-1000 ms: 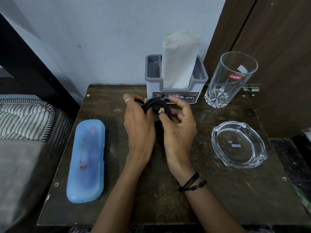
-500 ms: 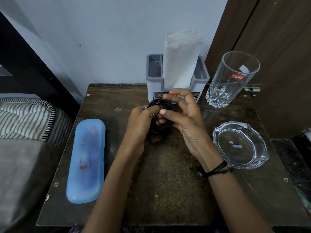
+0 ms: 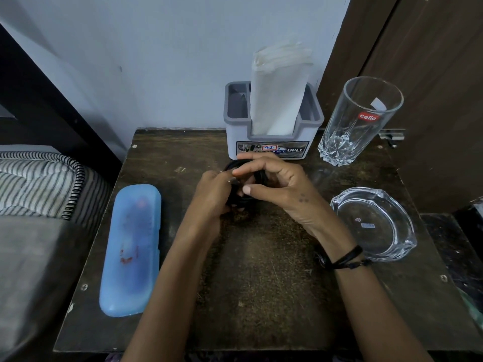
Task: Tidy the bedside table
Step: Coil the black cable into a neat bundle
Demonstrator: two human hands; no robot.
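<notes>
A coiled black cable (image 3: 261, 176) is held just above the dark wooden bedside table (image 3: 261, 283), near its back middle. My left hand (image 3: 211, 197) grips the coil from the left, with a small metal plug end showing at its fingertips. My right hand (image 3: 282, 184) curls over the coil from the right, fingers on top and thumb below. Most of the cable is hidden between the two hands.
A grey holder (image 3: 271, 145) with white tissue stands at the back. An empty drinking glass (image 3: 358, 121) is at the back right, a glass ashtray (image 3: 376, 223) on the right, a long blue case (image 3: 133, 246) on the left. Striped bedding (image 3: 39, 184) adjoins the table's left side.
Both hands keep hold of the coil and turn it. My right hand has swung round from beside the coil to over its top; the plug end now sits at my left fingertips.
</notes>
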